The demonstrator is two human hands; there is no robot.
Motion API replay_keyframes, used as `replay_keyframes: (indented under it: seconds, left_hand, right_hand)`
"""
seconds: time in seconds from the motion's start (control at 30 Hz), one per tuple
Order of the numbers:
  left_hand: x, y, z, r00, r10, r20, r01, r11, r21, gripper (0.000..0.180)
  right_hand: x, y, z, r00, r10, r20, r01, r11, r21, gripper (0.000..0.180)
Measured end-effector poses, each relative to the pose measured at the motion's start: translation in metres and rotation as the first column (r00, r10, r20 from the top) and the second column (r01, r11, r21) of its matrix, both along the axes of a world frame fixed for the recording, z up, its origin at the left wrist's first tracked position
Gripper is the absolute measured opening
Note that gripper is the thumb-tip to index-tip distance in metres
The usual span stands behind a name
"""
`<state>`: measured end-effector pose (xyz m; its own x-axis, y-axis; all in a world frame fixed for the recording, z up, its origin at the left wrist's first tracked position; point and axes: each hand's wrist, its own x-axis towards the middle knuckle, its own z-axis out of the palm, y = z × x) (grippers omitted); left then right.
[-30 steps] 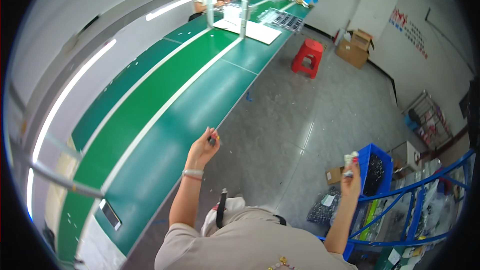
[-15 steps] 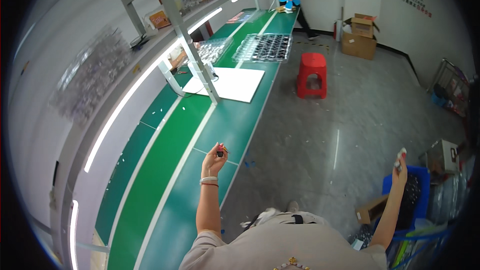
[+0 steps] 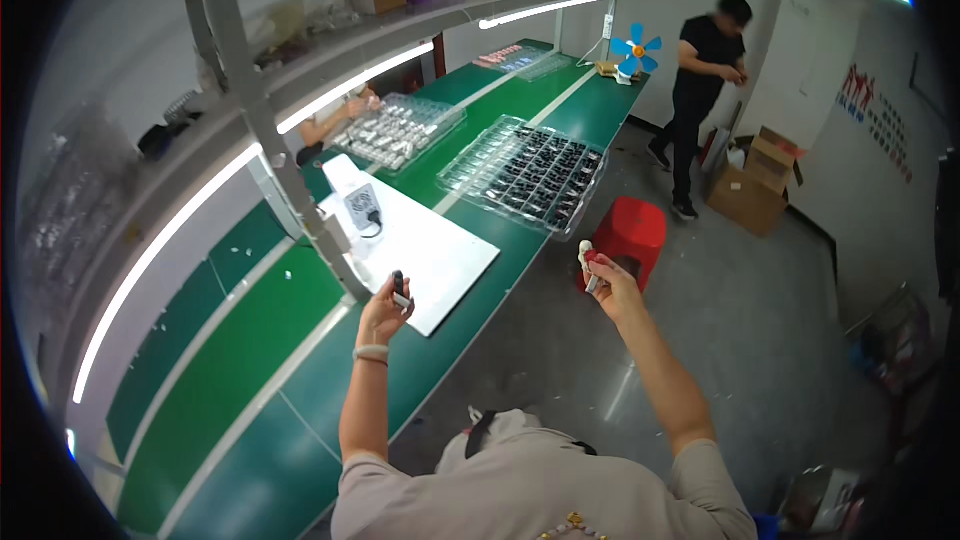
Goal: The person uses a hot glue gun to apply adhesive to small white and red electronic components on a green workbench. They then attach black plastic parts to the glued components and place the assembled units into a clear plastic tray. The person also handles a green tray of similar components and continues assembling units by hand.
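Observation:
My left hand (image 3: 383,316) is closed around a small black-and-white piece (image 3: 399,286), held over the near corner of a white board (image 3: 455,258) on the bench. My right hand (image 3: 622,296) grips a small white-and-red piece (image 3: 586,253) in front of the red stool (image 3: 640,225); its exact kind is too small to make out. Beyond my hands, a clear plastic tray (image 3: 462,198) with rows of black pieces lies on the green bench (image 3: 330,380). A white device (image 3: 358,202) with a dark cord stands on the board.
Another clear tray (image 3: 440,140) holds white pieces; a person's hands (image 3: 365,105) are beside it. A shelf post (image 3: 285,155) rises near my left hand. A blue fan (image 3: 637,50) stands at the bench's far end. Cardboard boxes (image 3: 750,195) and a person in black (image 3: 700,90) are far right.
My view has come closer to the trays and board. My right hand has swung in from the far right, still with the small piece. My left hand is now beside the white board.

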<state>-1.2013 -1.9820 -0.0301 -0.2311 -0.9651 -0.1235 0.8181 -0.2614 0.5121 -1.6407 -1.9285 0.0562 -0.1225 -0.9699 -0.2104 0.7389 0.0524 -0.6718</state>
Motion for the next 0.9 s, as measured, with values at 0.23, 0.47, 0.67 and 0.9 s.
replay_keyframes:
  seconds: [0.23,0.47,0.67,0.9]
  left_hand:
    - [-0.134,-0.159,0.043,0.993,0.103,-0.054,-0.087,0.966,0.243,0.022]
    - [-0.145,-0.233,0.037,0.962,0.213,0.173,-0.251,0.937,0.243,0.017]
    - [-0.125,-0.268,0.020,0.884,0.322,0.339,-0.422,0.860,0.285,0.012]
    - [-0.125,-0.435,-0.016,0.823,0.485,0.297,-0.556,0.794,0.244,0.015]
  right_hand:
    - [-0.192,-0.154,-0.008,1.000,-0.025,-0.010,0.026,0.996,0.080,0.022]
    - [-0.221,-0.414,-0.041,0.983,0.135,-0.127,-0.120,0.986,0.117,0.016]
    - [-0.081,-0.580,-0.039,0.831,0.523,-0.190,-0.515,0.852,0.093,0.020]
    - [0.057,-0.700,-0.105,0.686,0.723,-0.082,-0.727,0.676,-0.124,0.018]
